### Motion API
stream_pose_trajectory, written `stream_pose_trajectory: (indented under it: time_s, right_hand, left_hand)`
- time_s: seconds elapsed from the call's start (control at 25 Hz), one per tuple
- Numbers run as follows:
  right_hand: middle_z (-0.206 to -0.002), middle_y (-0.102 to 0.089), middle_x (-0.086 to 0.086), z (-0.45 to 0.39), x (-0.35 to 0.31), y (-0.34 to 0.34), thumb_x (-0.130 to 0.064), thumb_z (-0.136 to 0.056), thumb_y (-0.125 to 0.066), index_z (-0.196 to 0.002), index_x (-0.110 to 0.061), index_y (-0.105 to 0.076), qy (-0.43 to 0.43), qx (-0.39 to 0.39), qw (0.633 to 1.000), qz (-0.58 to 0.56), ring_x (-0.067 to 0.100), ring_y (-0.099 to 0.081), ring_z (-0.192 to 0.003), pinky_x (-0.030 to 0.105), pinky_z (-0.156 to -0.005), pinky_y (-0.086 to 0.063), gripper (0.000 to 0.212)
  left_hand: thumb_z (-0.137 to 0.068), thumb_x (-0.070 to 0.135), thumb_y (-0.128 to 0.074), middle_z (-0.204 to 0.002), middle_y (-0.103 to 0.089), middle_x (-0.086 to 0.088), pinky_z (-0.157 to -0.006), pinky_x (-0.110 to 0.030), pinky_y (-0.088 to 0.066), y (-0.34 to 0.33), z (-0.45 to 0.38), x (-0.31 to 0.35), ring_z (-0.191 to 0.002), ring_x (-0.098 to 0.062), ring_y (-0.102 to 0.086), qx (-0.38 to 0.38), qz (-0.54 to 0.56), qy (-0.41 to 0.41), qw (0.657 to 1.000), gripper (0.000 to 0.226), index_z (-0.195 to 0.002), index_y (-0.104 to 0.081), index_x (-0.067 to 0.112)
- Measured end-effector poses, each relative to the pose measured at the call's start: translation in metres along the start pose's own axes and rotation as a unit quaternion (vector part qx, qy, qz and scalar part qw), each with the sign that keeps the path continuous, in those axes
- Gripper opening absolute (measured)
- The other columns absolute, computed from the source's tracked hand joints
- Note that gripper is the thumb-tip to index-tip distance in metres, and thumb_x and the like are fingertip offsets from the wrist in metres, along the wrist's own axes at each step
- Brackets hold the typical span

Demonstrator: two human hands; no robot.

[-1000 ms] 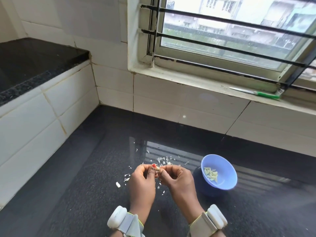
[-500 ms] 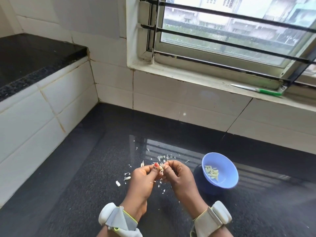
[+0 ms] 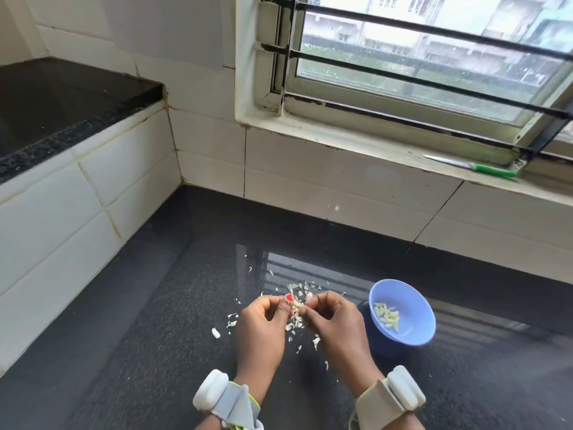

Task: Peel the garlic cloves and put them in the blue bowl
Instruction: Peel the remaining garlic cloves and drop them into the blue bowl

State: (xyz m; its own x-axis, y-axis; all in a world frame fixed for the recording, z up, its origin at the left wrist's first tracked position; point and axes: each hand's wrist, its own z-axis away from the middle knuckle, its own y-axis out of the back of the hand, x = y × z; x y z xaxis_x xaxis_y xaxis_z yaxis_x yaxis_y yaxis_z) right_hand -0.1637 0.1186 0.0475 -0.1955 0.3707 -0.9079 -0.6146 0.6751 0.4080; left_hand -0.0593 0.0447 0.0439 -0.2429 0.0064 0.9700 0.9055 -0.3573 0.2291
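My left hand and my right hand meet fingertip to fingertip above the black counter, both pinching one small garlic clove between them. Its skin looks partly loose. To the right of my right hand stands the blue bowl, holding several pale peeled cloves. White scraps of garlic skin lie scattered on the counter under and around my hands. One larger white piece lies alone to the left of my left hand.
The dark granite counter runs back to a white tiled wall. A raised black ledge stands at the left. On the window sill at the right lies a green-handled knife.
The view tilted slightly downward and my hands stayed together on the clove, working at its skin. The bowl has not moved.
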Motion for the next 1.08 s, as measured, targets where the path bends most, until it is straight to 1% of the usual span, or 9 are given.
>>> stream_pose_trajectory:
  time_s: [0.08, 0.24, 0.4, 0.52, 0.64, 0.72, 0.84, 0.92, 1.08]
  right_hand:
    - [-0.07, -0.072, 0.004, 0.005, -0.007, -0.002, -0.011, -0.083, -0.075, -0.08, -0.012, -0.073, -0.017, -0.047, 0.992, -0.118, 0.017, -0.066, -0.063, 0.026, -0.06, -0.057, 0.004]
    - [-0.073, -0.074, 0.004, 0.008, -0.006, -0.005, -0.013, -0.082, -0.077, -0.08, -0.013, -0.075, 0.012, -0.049, 0.995, -0.083, 0.021, -0.071, -0.069, 0.035, -0.068, -0.061, 0.003]
    - [-0.072, -0.073, 0.006, 0.006, -0.003, -0.004, -0.004, -0.082, -0.074, -0.077, -0.012, -0.074, 0.013, -0.053, 0.993, -0.105, 0.015, -0.068, -0.066, 0.032, -0.067, -0.059, 0.01]
    - [-0.073, -0.073, 0.008, 0.006, -0.002, -0.006, 0.001, -0.083, -0.072, -0.077, -0.01, -0.073, 0.013, -0.072, 0.988, -0.138, 0.017, -0.068, -0.068, 0.031, -0.068, -0.059, 0.012]
    - [-0.073, -0.072, 0.01, 0.006, -0.001, -0.007, 0.005, -0.084, -0.067, -0.08, -0.003, -0.072, -0.004, -0.091, 0.976, -0.197, 0.018, -0.068, -0.069, 0.028, -0.066, -0.058, 0.01]
    - [-0.073, -0.072, 0.011, 0.005, 0.001, -0.008, 0.005, -0.085, -0.066, -0.082, -0.003, -0.072, -0.02, -0.094, 0.97, -0.223, 0.019, -0.068, -0.069, 0.027, -0.066, -0.057, 0.01]
    - [-0.075, -0.072, 0.013, 0.007, 0.002, -0.007, 0.002, -0.086, -0.066, -0.087, 0.0, -0.072, -0.051, -0.081, 0.959, -0.265, 0.018, -0.066, -0.07, 0.025, -0.064, -0.056, 0.006]
    - [-0.079, -0.073, 0.014, 0.008, 0.0, -0.002, 0.0, -0.086, -0.067, -0.092, 0.001, -0.072, -0.058, -0.075, 0.956, -0.277, 0.017, -0.067, -0.071, 0.025, -0.065, -0.057, 0.008]
    - [-0.084, -0.074, 0.02, 0.006, 0.001, 0.006, -0.002, -0.081, -0.072, -0.091, 0.001, -0.073, -0.064, -0.05, 0.96, -0.267, 0.023, -0.069, -0.076, 0.032, -0.072, -0.06, 0.01]
  left_hand:
    - [-0.085, 0.031, -0.067, -0.063, -0.068, 0.01, -0.055, -0.016, -0.044, -0.001, -0.001, -0.004, -0.062, 0.0, -0.062, -0.001, -0.012, -0.016, 1.0, 0.019, -0.071, -0.07, 0.018]
    - [-0.087, 0.021, -0.065, -0.063, -0.068, 0.008, -0.052, -0.012, -0.04, -0.005, 0.0, -0.005, -0.065, 0.0, -0.061, -0.015, -0.046, -0.032, 0.998, 0.016, -0.072, -0.07, 0.017]
    - [-0.088, 0.011, -0.062, -0.062, -0.066, 0.007, -0.052, -0.013, -0.039, -0.005, -0.002, -0.006, -0.061, -0.003, -0.059, -0.049, -0.057, -0.039, 0.996, 0.017, -0.073, -0.067, 0.019]
    - [-0.093, 0.008, -0.055, -0.065, -0.066, 0.005, -0.058, -0.018, -0.045, -0.008, -0.003, -0.007, -0.058, 0.001, -0.057, -0.08, 0.013, 0.021, 0.996, 0.021, -0.076, -0.067, 0.013]
    - [-0.098, 0.008, -0.044, -0.072, -0.07, -0.005, -0.068, -0.024, -0.052, -0.013, -0.001, -0.004, -0.069, -0.011, -0.063, -0.117, 0.124, 0.09, 0.981, 0.029, -0.081, -0.067, 0.006]
    - [-0.1, 0.011, -0.041, -0.064, -0.066, 0.001, -0.064, -0.02, -0.049, -0.013, -0.001, -0.002, -0.063, -0.009, -0.059, -0.111, 0.147, 0.102, 0.977, 0.033, -0.075, -0.063, 0.007]
    - [-0.096, 0.01, -0.05, -0.058, -0.059, 0.007, -0.053, -0.011, -0.04, -0.008, -0.001, -0.005, -0.057, -0.007, -0.052, -0.068, 0.097, 0.059, 0.991, 0.028, -0.071, -0.062, 0.01]
    - [-0.088, 0.009, -0.062, -0.07, -0.069, 0.009, -0.058, -0.008, -0.043, -0.004, -0.003, -0.008, -0.064, -0.003, -0.061, -0.061, 0.036, 0.002, 0.997, 0.015, -0.079, -0.072, 0.016]
    - [-0.075, 0.01, -0.078, -0.075, -0.072, 0.01, -0.063, -0.008, -0.046, -0.002, -0.004, -0.011, -0.069, 0.003, -0.064, -0.057, -0.016, -0.041, 0.997, 0.016, -0.08, -0.075, 0.025]
